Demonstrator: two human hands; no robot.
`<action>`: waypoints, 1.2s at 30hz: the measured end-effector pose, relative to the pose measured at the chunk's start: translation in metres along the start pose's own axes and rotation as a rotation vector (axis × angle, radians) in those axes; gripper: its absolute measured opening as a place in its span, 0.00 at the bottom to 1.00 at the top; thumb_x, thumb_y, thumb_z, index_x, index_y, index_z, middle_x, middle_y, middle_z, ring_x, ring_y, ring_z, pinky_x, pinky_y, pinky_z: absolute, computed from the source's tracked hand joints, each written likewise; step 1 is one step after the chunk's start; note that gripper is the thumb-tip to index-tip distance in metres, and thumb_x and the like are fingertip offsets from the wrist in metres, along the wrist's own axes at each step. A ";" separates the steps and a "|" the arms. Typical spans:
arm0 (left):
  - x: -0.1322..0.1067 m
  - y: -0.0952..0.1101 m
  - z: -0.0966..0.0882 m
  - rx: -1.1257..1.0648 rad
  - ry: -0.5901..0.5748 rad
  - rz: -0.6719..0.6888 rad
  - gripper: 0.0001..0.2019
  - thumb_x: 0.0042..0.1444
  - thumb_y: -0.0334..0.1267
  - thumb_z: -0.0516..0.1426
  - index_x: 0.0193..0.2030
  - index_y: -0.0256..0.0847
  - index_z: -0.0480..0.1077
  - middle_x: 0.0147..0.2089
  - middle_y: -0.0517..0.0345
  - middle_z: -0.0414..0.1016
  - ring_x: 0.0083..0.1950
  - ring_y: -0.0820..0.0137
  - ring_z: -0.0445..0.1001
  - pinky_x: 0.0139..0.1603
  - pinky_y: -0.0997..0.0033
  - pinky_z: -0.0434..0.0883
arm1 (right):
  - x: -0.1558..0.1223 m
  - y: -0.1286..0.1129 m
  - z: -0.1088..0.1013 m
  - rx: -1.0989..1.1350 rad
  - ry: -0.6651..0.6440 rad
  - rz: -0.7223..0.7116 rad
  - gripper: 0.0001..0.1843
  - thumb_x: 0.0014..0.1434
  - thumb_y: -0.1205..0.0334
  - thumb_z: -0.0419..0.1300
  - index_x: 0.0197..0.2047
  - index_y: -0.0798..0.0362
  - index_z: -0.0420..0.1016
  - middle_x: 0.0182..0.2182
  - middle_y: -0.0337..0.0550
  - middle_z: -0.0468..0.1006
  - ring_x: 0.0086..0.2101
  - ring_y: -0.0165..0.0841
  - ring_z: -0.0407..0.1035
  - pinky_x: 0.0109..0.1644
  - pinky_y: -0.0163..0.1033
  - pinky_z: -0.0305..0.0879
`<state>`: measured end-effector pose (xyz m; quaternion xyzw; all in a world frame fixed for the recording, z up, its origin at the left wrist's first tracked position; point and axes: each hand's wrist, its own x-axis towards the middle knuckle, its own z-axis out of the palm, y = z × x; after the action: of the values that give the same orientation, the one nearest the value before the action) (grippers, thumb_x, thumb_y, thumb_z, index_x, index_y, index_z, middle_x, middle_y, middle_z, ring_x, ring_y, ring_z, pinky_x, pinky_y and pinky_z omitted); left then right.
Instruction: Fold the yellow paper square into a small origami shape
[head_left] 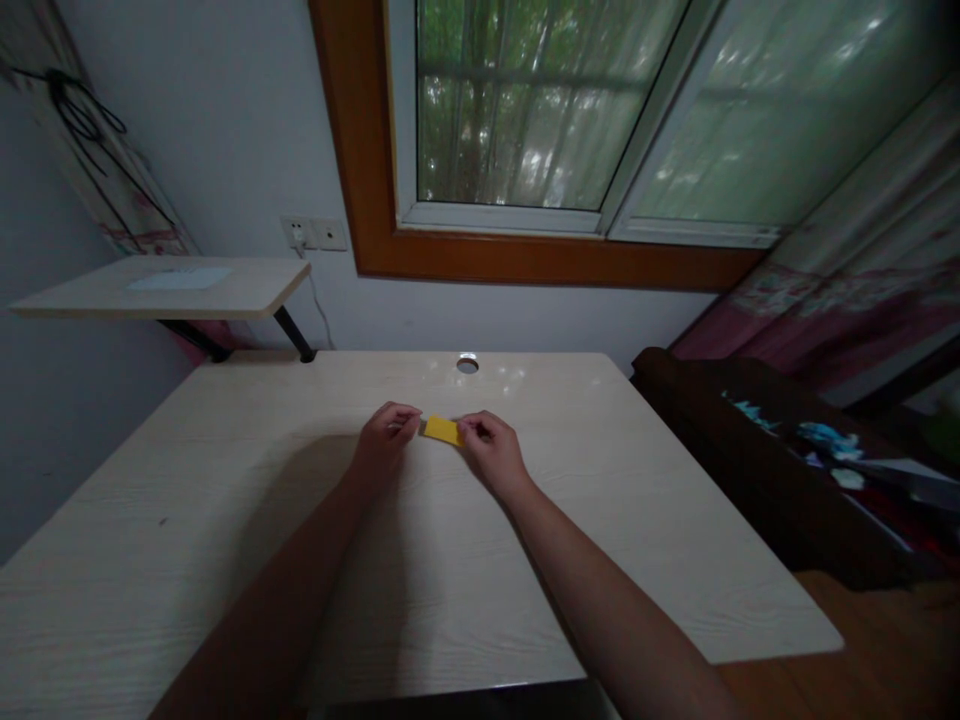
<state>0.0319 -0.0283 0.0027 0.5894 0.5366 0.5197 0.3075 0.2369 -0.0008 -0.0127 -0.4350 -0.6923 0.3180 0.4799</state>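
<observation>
Hands meet mid-desk (225,520) w/ a small yellow slip (442,431) held btwn them. On the left hand (385,432) the fingers curl in, tips pinching the slip's left end; a greyish edge shows just beside them. On the right hand (491,447) thumb & forefinger pinch the right end. Slip sits low, at or just above the desk; can't tell if touching. Looks thin & flat, prob. paper or light card: near weightless, bends easily, creases if squeezed, not slippery. Best hold is at the short ends, where the fingers are, w/ light pressure. Cable hole (467,364) lies beyond the fingertips, well apart.
</observation>
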 end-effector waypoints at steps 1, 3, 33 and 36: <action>0.000 0.001 0.001 0.000 -0.015 0.017 0.12 0.57 0.44 0.56 0.41 0.39 0.73 0.42 0.53 0.74 0.41 0.69 0.74 0.38 0.72 0.73 | 0.000 -0.001 0.000 0.004 -0.014 -0.001 0.10 0.59 0.57 0.58 0.34 0.53 0.78 0.31 0.43 0.77 0.31 0.34 0.68 0.35 0.36 0.64; -0.001 0.001 0.002 0.005 -0.064 0.038 0.13 0.56 0.44 0.57 0.43 0.39 0.74 0.45 0.51 0.73 0.43 0.68 0.74 0.39 0.72 0.73 | 0.000 -0.004 0.000 0.014 -0.039 -0.010 0.10 0.60 0.57 0.58 0.34 0.53 0.78 0.31 0.43 0.77 0.31 0.34 0.69 0.35 0.36 0.64; -0.001 -0.001 -0.002 -0.080 -0.103 -0.131 0.15 0.55 0.48 0.58 0.43 0.39 0.74 0.34 0.57 0.78 0.35 0.68 0.77 0.38 0.70 0.74 | 0.003 0.002 0.001 0.041 -0.104 -0.003 0.13 0.61 0.54 0.57 0.36 0.53 0.78 0.32 0.43 0.77 0.33 0.35 0.69 0.37 0.37 0.65; -0.003 0.001 -0.002 -0.020 -0.127 -0.096 0.15 0.58 0.47 0.56 0.45 0.39 0.74 0.35 0.56 0.78 0.35 0.68 0.76 0.37 0.70 0.73 | 0.003 0.002 0.000 0.026 -0.122 0.001 0.12 0.61 0.54 0.57 0.35 0.53 0.77 0.30 0.42 0.76 0.32 0.34 0.69 0.36 0.36 0.64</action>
<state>0.0303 -0.0313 0.0031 0.5918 0.5383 0.4712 0.3715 0.2366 0.0026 -0.0129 -0.4090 -0.7159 0.3529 0.4423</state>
